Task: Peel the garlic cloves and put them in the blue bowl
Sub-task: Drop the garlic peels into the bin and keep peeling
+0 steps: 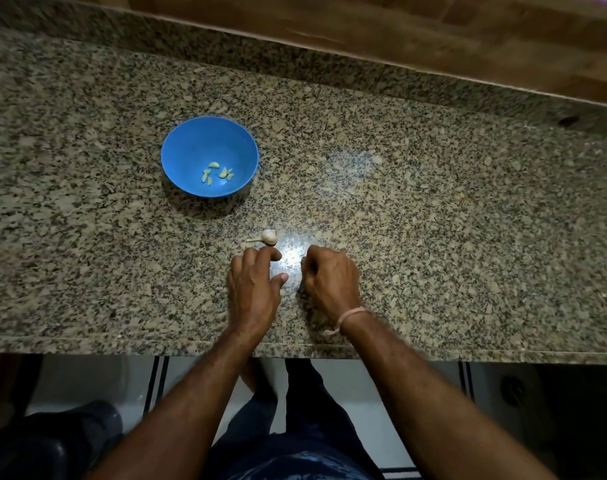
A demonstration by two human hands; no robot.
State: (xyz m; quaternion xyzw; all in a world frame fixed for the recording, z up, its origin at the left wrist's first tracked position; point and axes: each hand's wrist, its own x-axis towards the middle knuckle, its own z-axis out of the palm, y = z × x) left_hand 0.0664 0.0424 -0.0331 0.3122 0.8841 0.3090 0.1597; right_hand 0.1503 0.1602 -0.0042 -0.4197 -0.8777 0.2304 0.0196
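Both hands are low on the speckled tabletop [433, 202], between cloves by the look of it. The left hand [252, 289] lies flat with fingers stretched, fingertips just short of the garlic bulb [268, 236], gripping nothing. The right hand [329, 277] is curled tight; it may be pinching a clove or a scrap of skin, but its fingers hide that, so I cannot tell. The blue bowl [177, 147] sits well beyond to the left, with several peeled cloves [216, 173] already in its bottom. The next move, I judge: take up the bulb, break off a clove, strip its skin.
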